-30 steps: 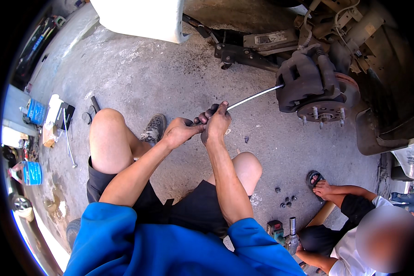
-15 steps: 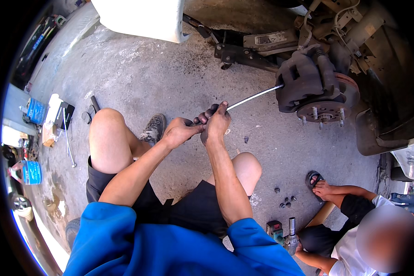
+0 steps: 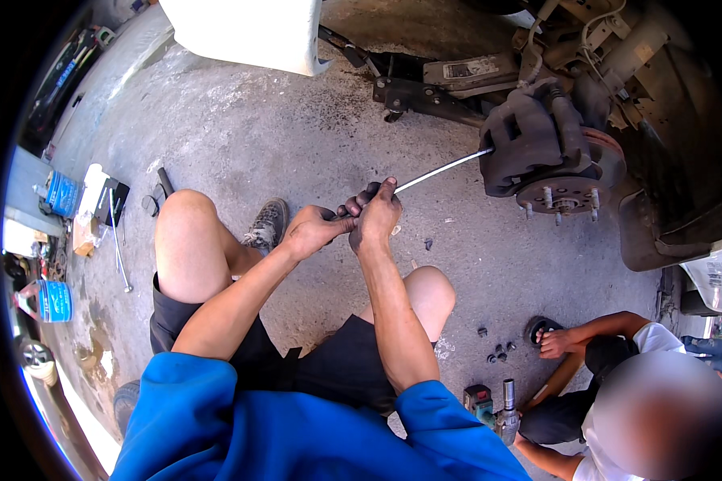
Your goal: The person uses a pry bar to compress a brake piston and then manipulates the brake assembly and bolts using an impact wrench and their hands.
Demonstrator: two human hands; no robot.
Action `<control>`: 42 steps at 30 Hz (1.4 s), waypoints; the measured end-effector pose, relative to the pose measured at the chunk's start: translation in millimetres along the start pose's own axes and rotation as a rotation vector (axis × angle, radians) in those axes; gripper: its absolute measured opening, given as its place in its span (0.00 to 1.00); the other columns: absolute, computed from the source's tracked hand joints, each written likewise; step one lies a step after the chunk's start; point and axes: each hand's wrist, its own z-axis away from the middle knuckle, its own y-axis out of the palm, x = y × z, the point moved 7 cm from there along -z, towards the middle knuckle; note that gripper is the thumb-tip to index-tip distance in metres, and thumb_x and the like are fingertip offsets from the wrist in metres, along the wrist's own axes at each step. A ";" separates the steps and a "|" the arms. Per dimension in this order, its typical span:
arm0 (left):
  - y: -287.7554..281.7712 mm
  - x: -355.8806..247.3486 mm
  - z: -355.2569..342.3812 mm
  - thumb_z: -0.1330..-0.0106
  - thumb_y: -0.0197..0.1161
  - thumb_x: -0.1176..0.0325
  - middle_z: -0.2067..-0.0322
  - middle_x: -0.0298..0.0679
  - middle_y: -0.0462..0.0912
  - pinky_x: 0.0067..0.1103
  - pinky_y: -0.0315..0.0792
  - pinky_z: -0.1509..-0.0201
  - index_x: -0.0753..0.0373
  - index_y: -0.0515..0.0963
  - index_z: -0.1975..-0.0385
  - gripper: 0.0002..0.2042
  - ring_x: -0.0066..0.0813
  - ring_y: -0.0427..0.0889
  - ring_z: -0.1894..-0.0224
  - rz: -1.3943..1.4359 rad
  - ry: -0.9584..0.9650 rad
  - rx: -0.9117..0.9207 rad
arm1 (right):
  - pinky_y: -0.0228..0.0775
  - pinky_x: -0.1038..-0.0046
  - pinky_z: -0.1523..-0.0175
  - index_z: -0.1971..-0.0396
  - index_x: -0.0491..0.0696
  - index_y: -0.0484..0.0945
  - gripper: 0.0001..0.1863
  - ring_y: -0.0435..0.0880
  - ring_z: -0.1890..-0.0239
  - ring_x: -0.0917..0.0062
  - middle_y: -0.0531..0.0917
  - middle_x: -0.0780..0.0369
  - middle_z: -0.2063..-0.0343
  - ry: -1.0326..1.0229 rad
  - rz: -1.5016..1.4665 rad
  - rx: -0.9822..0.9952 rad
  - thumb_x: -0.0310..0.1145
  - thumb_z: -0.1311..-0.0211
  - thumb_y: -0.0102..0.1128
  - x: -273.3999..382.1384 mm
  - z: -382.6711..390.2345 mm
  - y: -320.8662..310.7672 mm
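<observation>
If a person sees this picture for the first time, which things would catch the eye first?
At centre, the left hand and the right hand both grip the handle end of a long thin silver metal rod. Its tip reaches the dark grey brake caliper on the rusty wheel hub, upper right. At lower right, another person in a white shirt sits by small dark wheel nuts on the concrete.

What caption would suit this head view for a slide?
Both hands, left hand and right hand, grip a long metal rod whose tip meets the brake caliper on a wheel hub.
</observation>
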 end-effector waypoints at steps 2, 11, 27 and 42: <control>-0.1 -0.4 0.1 0.45 0.70 0.44 0.89 0.36 0.70 0.27 0.63 0.77 0.69 0.77 0.86 0.29 0.22 0.67 0.83 0.000 0.002 -0.001 | 0.61 0.67 0.82 0.76 0.47 0.61 0.23 0.61 0.88 0.77 0.60 0.66 0.87 0.002 0.002 -0.002 0.50 0.24 0.37 0.3 0.3 -0.1; -0.1 0.9 0.0 0.45 0.70 0.43 0.90 0.37 0.69 0.28 0.62 0.77 0.70 0.76 0.87 0.29 0.22 0.66 0.83 0.001 -0.006 -0.001 | 0.60 0.68 0.82 0.77 0.47 0.61 0.24 0.60 0.89 0.77 0.59 0.66 0.87 0.000 -0.004 -0.011 0.49 0.24 0.38 -0.4 -1.0 -0.6; 1.1 -0.3 1.0 0.45 0.69 0.43 0.90 0.36 0.68 0.28 0.62 0.77 0.70 0.76 0.87 0.30 0.22 0.65 0.83 -0.002 -0.002 0.006 | 0.61 0.67 0.82 0.76 0.47 0.60 0.23 0.60 0.88 0.77 0.58 0.67 0.87 0.005 0.006 0.002 0.50 0.24 0.37 0.0 -0.3 -1.2; 0.8 2.1 0.3 0.45 0.69 0.43 0.90 0.38 0.67 0.29 0.62 0.77 0.71 0.75 0.87 0.31 0.22 0.63 0.83 -0.010 -0.003 -0.005 | 0.63 0.65 0.79 0.76 0.50 0.61 0.23 0.58 0.87 0.78 0.57 0.68 0.87 0.012 0.010 -0.005 0.50 0.25 0.37 -2.3 -1.2 -1.9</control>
